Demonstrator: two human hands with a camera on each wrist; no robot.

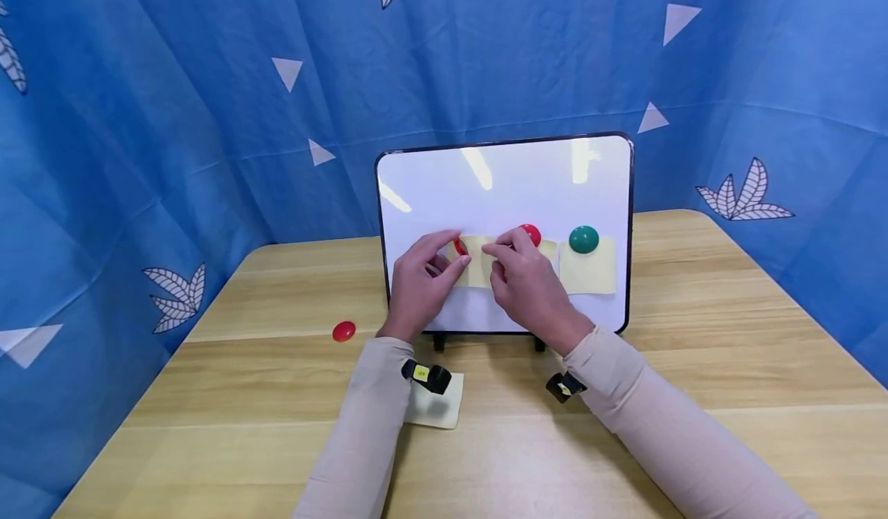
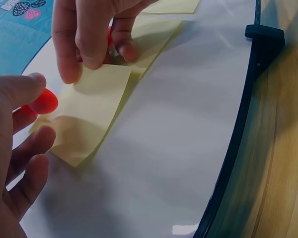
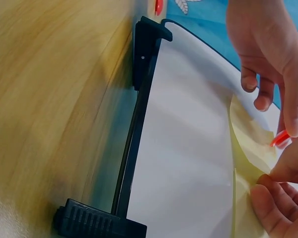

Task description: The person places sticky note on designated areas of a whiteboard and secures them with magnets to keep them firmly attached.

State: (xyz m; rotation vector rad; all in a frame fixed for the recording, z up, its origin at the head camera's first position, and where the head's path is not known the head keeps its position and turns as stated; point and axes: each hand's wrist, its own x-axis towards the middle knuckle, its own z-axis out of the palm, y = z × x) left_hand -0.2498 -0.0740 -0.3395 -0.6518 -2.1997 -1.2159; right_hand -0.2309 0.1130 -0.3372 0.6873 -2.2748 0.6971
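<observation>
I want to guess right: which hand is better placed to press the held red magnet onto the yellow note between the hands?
Probably the left hand. It pinches the red magnet by one edge of the yellow note, while the right hand grips the opposite edge, so it seems busy.

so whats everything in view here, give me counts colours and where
table: 1, light wood-grain, under the board
curtain: blue with white leaves and triangles, behind and beside the table
whiteboard: 1, white with black frame, standing on the table
stand feet: 2, black, under the whiteboard
board notes: 3, yellow, in a row at the whiteboard
table note: at least 1, pale yellow, partly hidden
red magnets: 3, red, one on the table, one on the whiteboard, one held
green magnet: 1, green, at the rightmost note's top
wrist cameras: 2, black, one per wrist
sleeves: 2, beige, on both arms
left hand: 1, bare, pinching a magnet
right hand: 1, bare, pinching a note
</observation>
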